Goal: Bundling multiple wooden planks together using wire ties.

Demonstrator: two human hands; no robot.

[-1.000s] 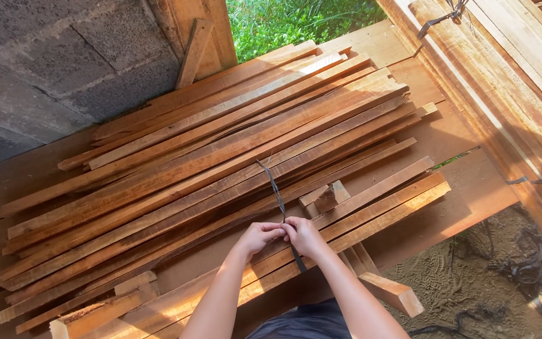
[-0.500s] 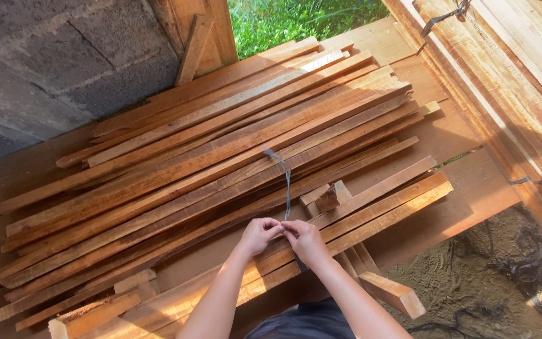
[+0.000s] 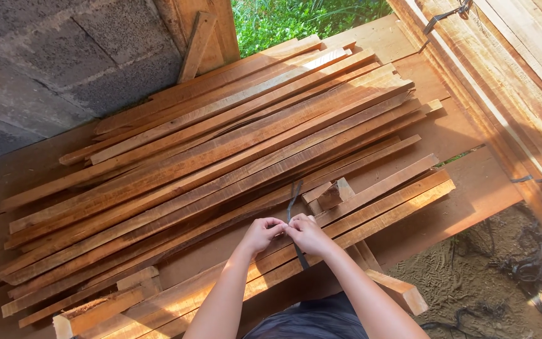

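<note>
Head camera, looking down: I see both of the person's hands meeting over a stack of long reddish-brown sawn wooden slats point(image 3: 221, 157), fingertips pressed close together and pinching a thin dark flat strap point(image 3: 293, 199). The left hand point(image 3: 261, 233) and the right hand point(image 3: 308, 233) touch each other at the middle of the frame, toward 6 o'clock of the pile. Both grip the strap at the same spot, so neither hand is nearer to it than the other.

The strap's long axis runs roughly 12 to 6. One end rises from the pinch toward 12 o'clock, curving slightly over the slats; the other tail hangs below the right hand toward 6, crossing the front boards. I cannot tell whether it passes under any slat.

The slats lie with their long axis from about 8 o'clock to 2 o'clock, so the strap crosses them at a steep angle. A short chunky wooden offcut block point(image 3: 334, 193) sits just beside the strap's upper end, at 1 o'clock from the hands.

A grey concrete block wall point(image 3: 51, 69) fills the 10 o'clock corner, green foliage point(image 3: 302, 19) shows at 12, and sandy ground point(image 3: 472, 276) lies at 4 o'clock.
</note>
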